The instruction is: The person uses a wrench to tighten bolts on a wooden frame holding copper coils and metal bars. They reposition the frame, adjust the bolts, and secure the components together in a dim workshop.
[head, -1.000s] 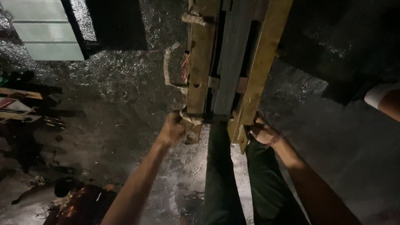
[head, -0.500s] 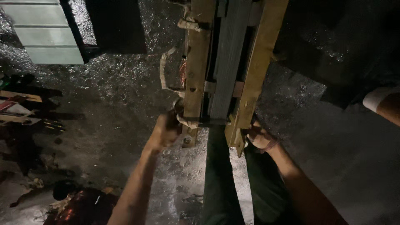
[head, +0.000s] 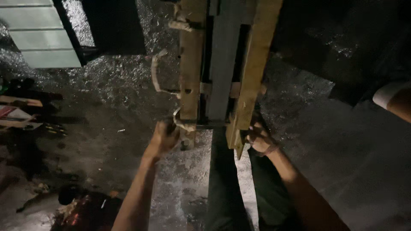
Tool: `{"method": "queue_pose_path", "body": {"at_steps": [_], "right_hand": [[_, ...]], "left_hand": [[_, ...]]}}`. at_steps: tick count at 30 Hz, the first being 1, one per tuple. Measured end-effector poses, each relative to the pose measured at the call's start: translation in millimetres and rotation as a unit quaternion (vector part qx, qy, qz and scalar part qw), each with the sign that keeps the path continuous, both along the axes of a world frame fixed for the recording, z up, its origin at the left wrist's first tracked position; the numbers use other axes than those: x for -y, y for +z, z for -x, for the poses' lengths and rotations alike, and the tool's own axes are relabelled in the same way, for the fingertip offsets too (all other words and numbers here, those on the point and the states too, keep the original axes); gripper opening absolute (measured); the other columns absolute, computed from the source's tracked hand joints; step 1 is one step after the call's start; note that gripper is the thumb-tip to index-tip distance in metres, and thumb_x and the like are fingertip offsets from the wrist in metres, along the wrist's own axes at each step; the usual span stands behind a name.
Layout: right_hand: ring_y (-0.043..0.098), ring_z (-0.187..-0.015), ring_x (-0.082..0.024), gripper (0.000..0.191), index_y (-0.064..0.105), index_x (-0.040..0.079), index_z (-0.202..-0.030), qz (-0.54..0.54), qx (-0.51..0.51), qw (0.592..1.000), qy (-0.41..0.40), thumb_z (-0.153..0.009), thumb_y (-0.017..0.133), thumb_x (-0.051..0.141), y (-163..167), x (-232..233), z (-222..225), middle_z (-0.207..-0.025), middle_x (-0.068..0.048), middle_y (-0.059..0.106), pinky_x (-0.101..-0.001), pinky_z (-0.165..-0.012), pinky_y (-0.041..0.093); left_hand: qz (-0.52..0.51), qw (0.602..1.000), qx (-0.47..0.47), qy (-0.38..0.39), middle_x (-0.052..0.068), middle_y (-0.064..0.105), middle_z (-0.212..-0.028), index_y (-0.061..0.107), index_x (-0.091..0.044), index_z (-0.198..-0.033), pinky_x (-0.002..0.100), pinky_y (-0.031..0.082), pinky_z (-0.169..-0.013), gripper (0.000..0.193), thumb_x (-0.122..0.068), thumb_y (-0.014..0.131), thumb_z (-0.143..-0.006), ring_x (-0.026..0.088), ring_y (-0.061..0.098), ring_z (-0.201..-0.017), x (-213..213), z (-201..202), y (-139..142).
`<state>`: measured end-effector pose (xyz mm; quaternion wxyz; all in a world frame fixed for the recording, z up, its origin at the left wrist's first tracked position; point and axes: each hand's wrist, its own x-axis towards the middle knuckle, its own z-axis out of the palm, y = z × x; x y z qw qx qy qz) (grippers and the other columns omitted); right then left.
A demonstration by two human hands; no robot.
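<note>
A long wooden frame (head: pixel 191 64) of two pale side rails with a grey plank between them runs from the top of the view down to my hands. My left hand (head: pixel 162 139) is closed around the lower end of the left rail, beside a scrap of white strap. My right hand (head: pixel 258 137) grips the lower end of the right rail (head: pixel 253 72) from underneath, partly hidden by the wood. A curved white strap (head: pixel 156 77) hangs off the left rail. My legs in dark trousers show below the frame.
The ground is dark, wet, speckled concrete (head: pixel 102 111). A pale green slatted panel (head: pixel 38 34) stands at top left. Wooden scraps and clutter (head: pixel 17 113) lie at the left edge, a dark reddish object (head: pixel 81 209) at bottom left. Another person's arm (head: pixel 394 100) enters at right.
The frame has shifted slightly left and upward in view. My left hand moved a little down and left along the rail's end; both hands keep their grip.
</note>
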<state>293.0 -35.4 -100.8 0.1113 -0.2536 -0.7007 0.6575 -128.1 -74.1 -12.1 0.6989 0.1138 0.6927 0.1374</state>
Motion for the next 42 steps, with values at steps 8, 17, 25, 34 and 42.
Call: {"method": "queue_pose_path", "body": {"at_steps": [8, 17, 25, 34, 42], "right_hand": [[0.057, -0.134, -0.020, 0.105, 0.041, 0.020, -0.167, 0.487, -0.408, 0.759, -0.140, -0.074, 0.085, 0.001, 6, 5, 30, -0.146, -0.006, 0.062, -0.0406, -0.111, 0.047], [0.051, -0.128, -0.026, 0.110, 0.024, 0.011, -0.169, 0.580, -0.275, 0.708, -0.295, -0.075, 0.082, 0.003, 31, 6, 50, -0.152, -0.013, 0.046, -0.0426, -0.106, 0.045], [0.058, -0.090, -0.029, 0.059, 0.041, 0.003, -0.164, 0.591, -0.096, 0.748, -0.287, -0.110, 0.064, 0.003, 25, 17, 63, -0.115, -0.026, 0.057, -0.0434, -0.077, 0.052], [0.046, -0.138, -0.020, 0.060, 0.045, 0.011, -0.149, 0.540, -0.349, 0.741, -0.194, -0.096, 0.072, 0.019, 44, -37, 76, -0.150, -0.007, 0.045, -0.0403, -0.113, 0.041], [0.060, -0.119, -0.023, 0.047, 0.053, 0.004, -0.147, 0.411, 0.063, 0.899, -0.135, -0.106, 0.061, 0.023, 44, -15, 72, -0.140, -0.018, 0.061, -0.0401, -0.098, 0.049]], "left_hand": [[-0.206, 0.978, -0.007, -0.041, 0.015, 0.076, -0.107, 0.069, 0.004, -0.116, 0.036, 0.062, -0.079, 0.037, 0.014, 0.047, -0.088, 0.019, 0.073, -0.094, -10, -3, -5], [-0.200, 0.953, -0.158, -0.165, 0.010, 0.079, -0.090, 0.076, -0.002, -0.098, 0.037, 0.060, -0.063, 0.022, -0.004, 0.055, -0.096, 0.019, 0.075, -0.073, 13, 14, -25], [-0.032, 0.948, -0.215, 0.232, 0.014, 0.065, -0.093, 0.065, 0.003, -0.124, 0.036, 0.054, -0.049, 0.032, -0.022, 0.049, -0.112, 0.019, 0.061, -0.065, -7, -24, 47], [-0.052, 0.972, -0.159, 0.165, 0.012, 0.065, -0.124, 0.052, 0.001, -0.143, 0.036, 0.053, -0.056, 0.048, -0.004, 0.051, -0.095, 0.015, 0.064, -0.079, 22, -1, 23], [-0.041, 0.982, -0.162, 0.089, 0.009, 0.073, -0.093, 0.072, 0.003, -0.114, 0.034, 0.047, -0.054, 0.027, -0.012, 0.056, -0.098, 0.013, 0.061, -0.070, 43, 10, 6]]}}
